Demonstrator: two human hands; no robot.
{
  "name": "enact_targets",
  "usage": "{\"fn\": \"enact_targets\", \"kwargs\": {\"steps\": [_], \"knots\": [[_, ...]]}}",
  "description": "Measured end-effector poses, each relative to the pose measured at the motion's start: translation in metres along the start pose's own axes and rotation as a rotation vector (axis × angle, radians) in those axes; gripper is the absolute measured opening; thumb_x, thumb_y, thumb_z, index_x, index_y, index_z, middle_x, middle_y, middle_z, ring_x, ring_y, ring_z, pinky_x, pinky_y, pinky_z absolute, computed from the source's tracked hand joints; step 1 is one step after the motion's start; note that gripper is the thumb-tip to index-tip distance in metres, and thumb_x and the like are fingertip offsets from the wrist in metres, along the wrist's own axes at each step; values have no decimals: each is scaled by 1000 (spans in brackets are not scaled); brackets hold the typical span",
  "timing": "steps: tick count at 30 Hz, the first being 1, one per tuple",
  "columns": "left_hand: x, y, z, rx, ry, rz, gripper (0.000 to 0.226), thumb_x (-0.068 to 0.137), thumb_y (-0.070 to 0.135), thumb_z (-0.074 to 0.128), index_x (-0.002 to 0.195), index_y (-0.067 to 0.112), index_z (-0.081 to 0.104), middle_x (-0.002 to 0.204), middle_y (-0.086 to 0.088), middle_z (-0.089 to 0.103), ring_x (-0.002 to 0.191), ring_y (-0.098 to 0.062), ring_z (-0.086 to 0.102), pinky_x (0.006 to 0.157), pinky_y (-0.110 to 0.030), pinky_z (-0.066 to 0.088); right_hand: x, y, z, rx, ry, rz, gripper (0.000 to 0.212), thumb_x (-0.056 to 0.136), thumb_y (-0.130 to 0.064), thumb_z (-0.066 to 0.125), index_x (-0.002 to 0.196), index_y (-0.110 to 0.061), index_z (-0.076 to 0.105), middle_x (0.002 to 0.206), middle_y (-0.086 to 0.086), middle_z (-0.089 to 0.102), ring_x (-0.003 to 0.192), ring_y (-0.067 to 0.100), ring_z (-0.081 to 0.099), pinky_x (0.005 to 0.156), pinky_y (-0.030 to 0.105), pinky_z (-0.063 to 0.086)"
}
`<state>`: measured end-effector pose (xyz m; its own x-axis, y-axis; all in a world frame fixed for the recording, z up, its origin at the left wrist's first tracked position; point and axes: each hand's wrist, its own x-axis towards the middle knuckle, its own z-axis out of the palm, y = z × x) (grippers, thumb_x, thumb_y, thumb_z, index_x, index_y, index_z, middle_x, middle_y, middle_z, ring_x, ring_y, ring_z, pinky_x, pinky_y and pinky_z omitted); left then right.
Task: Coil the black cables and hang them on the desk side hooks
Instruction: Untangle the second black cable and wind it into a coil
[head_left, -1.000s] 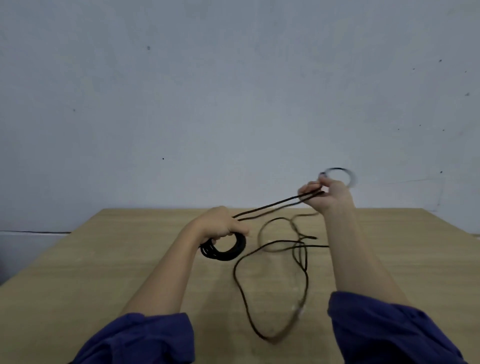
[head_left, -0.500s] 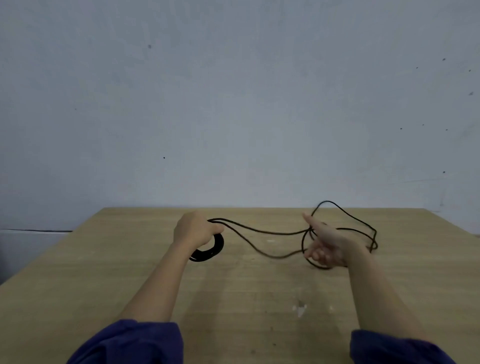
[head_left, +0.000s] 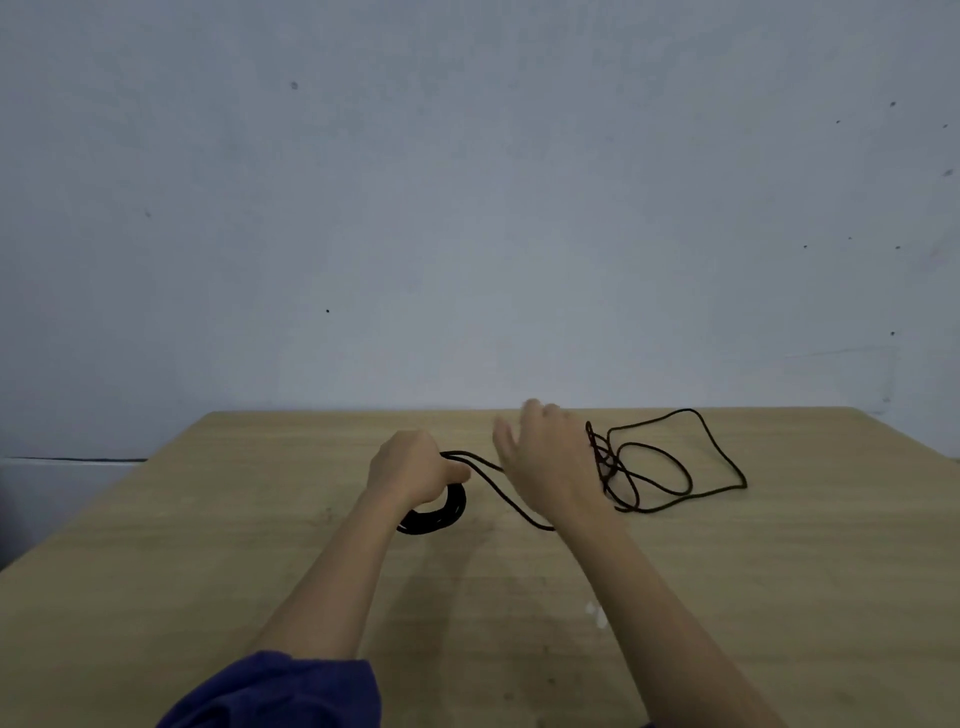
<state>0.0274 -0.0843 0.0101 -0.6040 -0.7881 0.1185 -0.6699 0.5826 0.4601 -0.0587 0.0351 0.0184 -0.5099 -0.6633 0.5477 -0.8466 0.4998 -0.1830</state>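
My left hand (head_left: 413, 470) grips a tight coil of black cable (head_left: 439, 514) just above the wooden desk (head_left: 779, 597). From the coil two strands run right and pass under my right hand (head_left: 545, 462). That hand hovers over the strands with its fingers spread and straight, holding nothing. The loose rest of the cable (head_left: 670, 462) lies in several tangled loops on the desk to the right of my right hand. No hooks are in view.
A plain grey wall (head_left: 467, 208) stands right behind the desk's far edge. The desk's left edge runs diagonally from the back to the lower left. A small white mark (head_left: 596, 613) sits on the desk near my right forearm.
My right hand let go of the strands it had pulled up and moved left toward the coil with its fingers spread. The loose cable dropped into loops on the desk at right.
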Motion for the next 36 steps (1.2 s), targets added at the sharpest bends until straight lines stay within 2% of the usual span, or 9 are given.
{"fn": "enact_targets", "kwargs": {"steps": [4,6,10,15,17,19,24,29,36], "knots": [[-2,4,1,14,-47,71,42,77,39,66,53,12,44,56,-2,43,63,-24,46,51,-28,30,1,0,16,194,-356,-168,41,99,-37,31,133,-17,44,139,3,45,144,22,11,111,54,-15],[-2,1,-2,-19,-101,118,44,74,37,69,48,13,42,52,-1,37,54,-19,37,49,-28,27,1,8,19,333,-518,-155,35,99,-40,32,115,-22,57,117,-1,63,129,13,40,107,57,-23],[3,-9,-6,-209,-232,221,45,71,29,76,45,13,43,51,1,29,51,-14,24,49,-29,19,4,19,10,335,-444,-152,41,90,-53,48,86,-15,62,69,-8,55,83,13,56,112,55,-6],[2,-22,-6,-412,-256,214,39,69,33,81,51,12,53,43,9,30,41,-9,21,43,-24,17,17,24,-5,-101,-289,-369,43,89,-52,48,93,-12,65,78,3,63,93,20,59,114,41,4],[5,-37,-15,-598,-226,96,38,72,28,78,43,15,58,40,8,32,39,-10,20,41,-21,16,18,44,-8,-65,-219,-299,32,94,-36,48,92,-9,64,89,11,66,95,28,59,84,32,35],[7,-49,-20,-723,-158,8,38,78,27,73,45,14,59,43,3,27,37,-11,18,43,-21,15,14,57,-5,63,-183,-222,32,94,-34,50,88,-5,63,79,11,65,78,27,55,60,30,28],[13,-45,-13,-1007,120,-225,51,80,48,65,54,13,39,51,-2,28,37,-14,22,43,-19,20,-7,47,11,297,-161,-203,54,75,-59,62,75,-6,61,48,-7,40,50,16,42,50,26,29],[12,-30,-13,-1157,334,-418,53,70,49,75,56,10,41,55,-3,35,44,-20,29,48,-24,28,-26,34,38,229,-80,-258,63,98,-52,19,67,-11,56,50,1,56,44,23,55,38,25,31],[10,-3,-10,-1271,499,-469,32,69,17,64,52,9,38,54,-3,33,50,-20,28,52,-30,28,-43,-9,54,236,-500,-111,27,98,-10,37,117,0,53,112,19,56,104,34,54,85,36,42]]}}
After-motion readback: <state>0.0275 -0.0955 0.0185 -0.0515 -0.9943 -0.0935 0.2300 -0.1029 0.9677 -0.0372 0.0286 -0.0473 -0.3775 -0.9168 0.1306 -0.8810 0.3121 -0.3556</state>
